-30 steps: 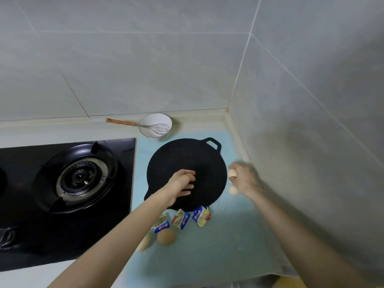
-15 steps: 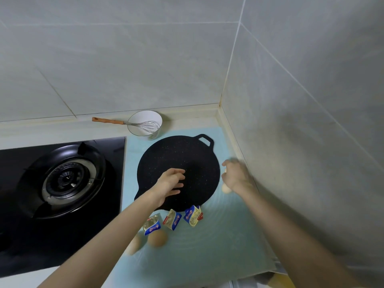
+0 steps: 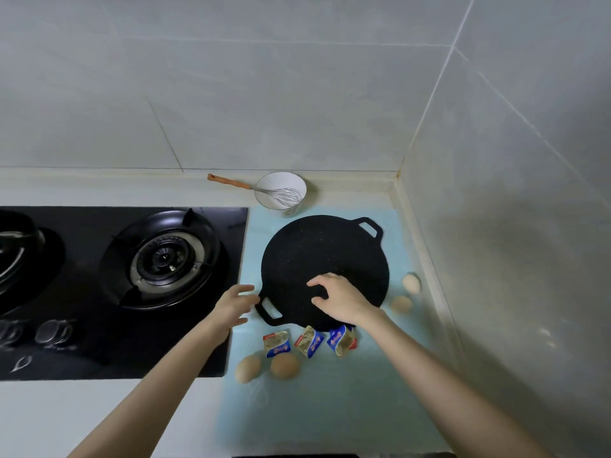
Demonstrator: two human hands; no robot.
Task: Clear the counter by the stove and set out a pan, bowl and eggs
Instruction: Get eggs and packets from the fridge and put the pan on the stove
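A flat black round pan (image 3: 325,259) with two loop handles lies on the pale blue mat (image 3: 330,408). My left hand (image 3: 233,304) is spread, its fingertips just beside the pan's near-left handle (image 3: 269,311). My right hand (image 3: 340,297) hovers over the pan's near part with loosely curled fingers and holds nothing. A white bowl (image 3: 281,185) with a wooden-handled whisk (image 3: 251,187) in it stands behind the pan. Two eggs (image 3: 411,283) lie to the pan's right, and two more eggs (image 3: 285,365) lie in front.
Three small foil packets (image 3: 309,341) lie between the pan and the front eggs. A black gas hob (image 3: 99,325) with a burner (image 3: 165,259) is to the left. Tiled walls close the back and the right; the corner is behind the pan.
My right hand left the two eggs beside the pan and moved left over the pan. My left hand slid off the pan's surface to its near-left handle.
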